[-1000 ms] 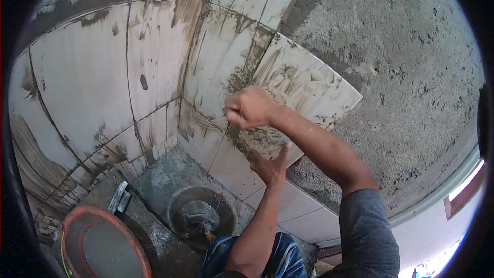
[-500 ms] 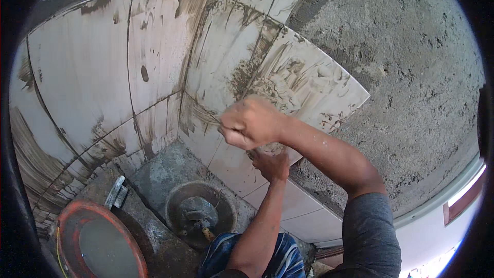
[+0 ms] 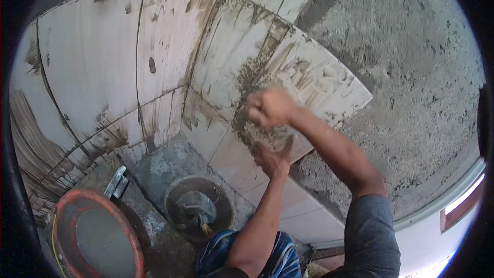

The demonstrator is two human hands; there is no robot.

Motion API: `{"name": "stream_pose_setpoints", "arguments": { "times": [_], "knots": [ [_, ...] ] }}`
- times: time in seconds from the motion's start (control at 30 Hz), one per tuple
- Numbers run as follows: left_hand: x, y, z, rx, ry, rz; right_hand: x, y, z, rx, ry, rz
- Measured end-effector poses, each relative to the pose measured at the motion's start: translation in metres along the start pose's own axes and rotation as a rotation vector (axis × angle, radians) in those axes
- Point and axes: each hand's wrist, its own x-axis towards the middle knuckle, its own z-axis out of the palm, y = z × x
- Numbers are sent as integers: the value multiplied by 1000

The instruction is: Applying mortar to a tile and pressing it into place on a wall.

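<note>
My right hand [image 3: 272, 107] is closed in a fist, slightly blurred, in front of a mortar-smeared white wall tile [image 3: 321, 74]. No tool shows in it, and I cannot tell whether it touches the tile. Just below it, my left hand [image 3: 274, 161] is spread against the lower part of the tiled wall, thumb and fingers apart. Wet grey mortar [image 3: 265, 136] coats the surface between the two hands. Part of the left fingers is hard to make out against the mortar.
Rough grey cement wall [image 3: 406, 67] borders the tile on the right. At lower left stand an orange-rimmed basin [image 3: 135, 244] of greyish liquid and a dark bucket [image 3: 230, 211] holding a trowel [image 3: 198, 206]. A metal-bladed tool [image 3: 116, 183] lies near the basin. Smeared tiles [image 3: 92, 56] cover the left wall.
My right fist has shifted right and slightly up, away from the left hand, baring more mortar between them. The left hand keeps its place on the wall. The view has shifted a little.
</note>
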Motion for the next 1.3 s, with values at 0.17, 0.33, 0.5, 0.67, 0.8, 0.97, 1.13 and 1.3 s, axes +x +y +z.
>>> {"name": "stream_pose_setpoints", "arguments": {
  "times": [0.17,0.33,0.5,0.67,0.8,0.97,1.13,1.3],
  "knots": [
    [-9,-2,14,-28,182,101,-9,13,-19,55,32,-174],
    [16,-25,12,43,250,196,5,-41,-5,263,39,-346],
    [4,-13,6,-125,-100,3,-25,14,43,-17,-196,-87],
    [27,-41,28,-457,17,154,-15,-45,34,286,-154,-289],
    [9,-11,22,-225,129,270,-24,0,43,12,-261,-50],
    [13,-29,24,-417,77,154,-21,-54,33,287,-172,-338],
    [11,-26,36,-91,205,265,-39,0,47,96,-146,-106],
    [9,-37,43,-560,67,225,-57,5,37,255,-187,-195]
  ]
}}
